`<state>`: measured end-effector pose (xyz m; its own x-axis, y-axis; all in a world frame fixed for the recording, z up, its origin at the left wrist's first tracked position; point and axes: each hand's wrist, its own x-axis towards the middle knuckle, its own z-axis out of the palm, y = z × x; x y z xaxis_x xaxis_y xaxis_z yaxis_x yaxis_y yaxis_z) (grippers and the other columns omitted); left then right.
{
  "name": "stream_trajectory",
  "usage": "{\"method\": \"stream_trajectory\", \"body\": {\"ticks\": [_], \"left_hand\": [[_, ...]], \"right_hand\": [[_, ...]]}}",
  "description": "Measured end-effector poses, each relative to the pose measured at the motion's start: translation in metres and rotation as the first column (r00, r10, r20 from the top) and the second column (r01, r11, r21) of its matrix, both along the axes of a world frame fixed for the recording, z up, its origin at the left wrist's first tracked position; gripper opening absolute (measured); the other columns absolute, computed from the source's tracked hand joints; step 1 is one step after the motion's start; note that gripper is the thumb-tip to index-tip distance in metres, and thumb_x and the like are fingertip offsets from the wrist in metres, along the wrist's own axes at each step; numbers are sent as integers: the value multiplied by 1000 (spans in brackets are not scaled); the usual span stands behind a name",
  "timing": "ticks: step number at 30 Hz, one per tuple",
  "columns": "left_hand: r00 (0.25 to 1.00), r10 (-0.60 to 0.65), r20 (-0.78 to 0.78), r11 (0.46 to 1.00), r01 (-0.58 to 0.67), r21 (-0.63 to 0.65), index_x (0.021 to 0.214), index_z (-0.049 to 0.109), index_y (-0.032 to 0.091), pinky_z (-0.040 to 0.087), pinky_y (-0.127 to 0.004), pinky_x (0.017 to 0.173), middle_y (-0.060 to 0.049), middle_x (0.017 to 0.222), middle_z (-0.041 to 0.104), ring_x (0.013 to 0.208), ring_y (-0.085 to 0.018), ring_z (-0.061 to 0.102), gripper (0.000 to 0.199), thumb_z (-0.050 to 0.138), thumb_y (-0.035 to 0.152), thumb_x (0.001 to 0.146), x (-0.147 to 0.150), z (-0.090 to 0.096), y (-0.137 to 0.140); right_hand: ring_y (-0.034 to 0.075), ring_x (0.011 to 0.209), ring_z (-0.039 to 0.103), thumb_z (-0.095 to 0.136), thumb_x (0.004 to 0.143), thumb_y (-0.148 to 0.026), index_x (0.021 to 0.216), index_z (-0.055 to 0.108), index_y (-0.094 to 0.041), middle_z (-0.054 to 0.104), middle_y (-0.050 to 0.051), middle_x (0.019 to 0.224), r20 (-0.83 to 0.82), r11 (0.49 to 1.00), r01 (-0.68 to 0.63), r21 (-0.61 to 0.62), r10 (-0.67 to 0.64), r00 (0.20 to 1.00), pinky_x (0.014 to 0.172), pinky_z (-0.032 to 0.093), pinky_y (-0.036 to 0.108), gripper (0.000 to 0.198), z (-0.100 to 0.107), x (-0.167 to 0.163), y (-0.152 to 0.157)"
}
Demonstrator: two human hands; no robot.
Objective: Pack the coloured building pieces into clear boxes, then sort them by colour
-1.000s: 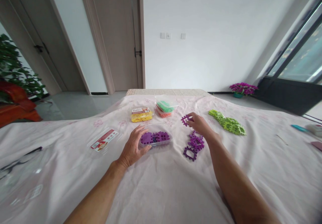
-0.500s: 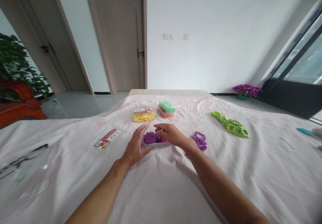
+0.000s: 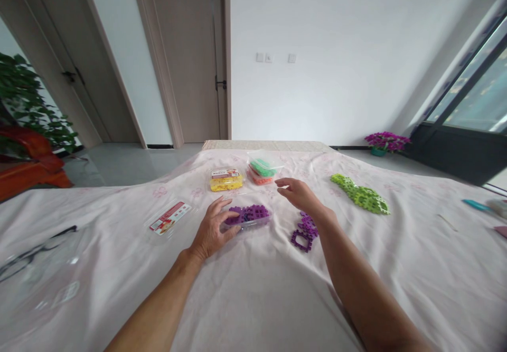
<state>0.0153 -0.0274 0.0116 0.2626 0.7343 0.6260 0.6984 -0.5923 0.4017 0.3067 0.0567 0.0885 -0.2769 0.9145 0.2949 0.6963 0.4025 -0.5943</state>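
A clear plastic box point(image 3: 253, 226) filled with purple toy building pieces point(image 3: 257, 212) sits on the cloth in the middle. My left hand point(image 3: 214, 229) grips its left end, the thumb at the near side and a finger resting over the pieces. Up and to the right of the box, my right hand point(image 3: 300, 196) is raised with nothing in it, its fingers loosely apart. Below that hand lie several loose purple pieces point(image 3: 303, 240), partly covered by the wrist.
Behind the box stand a container of yellow pieces point(image 3: 226, 184) and one with green and orange pieces point(image 3: 263, 168). Lime-green pieces point(image 3: 362, 196) lie at right. A labelled clear lid point(image 3: 170, 218) and eyeglasses point(image 3: 35, 251) lie at left. The patterned cloth point(image 3: 253, 299) is wrinkled.
My right hand has lifted out of the box and moved right, exposing the purple pieces inside. My left hand stays at the box's left end, its fingers now lower over the pieces.
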Motion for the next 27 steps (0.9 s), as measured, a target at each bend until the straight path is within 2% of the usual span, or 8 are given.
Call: {"method": "stream_trajectory", "body": {"ticks": [4,9,12,15,18,21,24,27], "left_hand": [[999,22,44,999,-24,40,107,67,23,38,-49,108,-11,134,50,131,-29,42,31,68,34,78,-2,2,-3],[998,21,53,998,-25,61,109,65,22,38,-48,109,-11,133,50,129,-28,44,33,67,34,78,-2,3,-7],[997,28,65,997,-33,74,111,63,21,37,-47,109,-11,133,49,129,-28,45,35,67,34,79,-2,1,-9],[996,34,82,997,-39,64,113,61,21,38,-46,108,-12,135,47,127,-27,46,38,67,35,78,-2,1,-12],[993,32,113,997,-40,66,117,58,21,38,-47,108,-11,134,47,128,-28,45,43,68,36,78,-2,1,-14],[988,24,153,998,-33,57,121,55,22,37,-48,109,-11,135,47,129,-28,44,47,68,37,78,-1,0,-15],[982,17,187,1000,-20,14,129,49,24,36,-49,110,-11,140,42,132,-28,40,55,67,38,80,-1,-4,-15],[978,28,205,999,-22,-32,140,37,24,33,-51,111,-13,146,34,138,-29,32,68,66,40,80,-1,-11,-13]], "right_hand": [[23,97,66,63,80,-29,118,65,-20,69,9,114,118,983,73,-167,-54,992,81,51,31,39,-8,39,4],[27,108,61,60,83,-32,118,66,-19,67,11,118,300,977,205,-58,-178,937,94,44,35,38,-33,80,2],[30,114,58,54,87,-39,127,59,-15,63,16,123,339,950,312,-20,-287,896,97,41,38,47,-51,93,-6],[30,116,57,45,92,-39,125,60,-15,64,17,121,336,931,365,-23,-337,880,99,39,39,44,-70,95,-18],[29,121,52,42,93,-36,122,61,-18,61,14,126,272,934,357,-6,-342,899,103,36,41,39,-86,86,-28],[26,128,47,39,94,-38,130,54,-19,55,12,135,79,964,265,-22,-262,962,108,33,42,43,-93,75,-35],[23,127,48,41,94,-42,129,55,-22,55,9,135,-158,987,139,-86,-151,976,108,35,41,43,-88,72,-39],[26,117,55,57,85,-47,122,61,-21,59,11,128,-203,977,119,-179,-155,967,100,43,40,45,-74,81,-45]]}}
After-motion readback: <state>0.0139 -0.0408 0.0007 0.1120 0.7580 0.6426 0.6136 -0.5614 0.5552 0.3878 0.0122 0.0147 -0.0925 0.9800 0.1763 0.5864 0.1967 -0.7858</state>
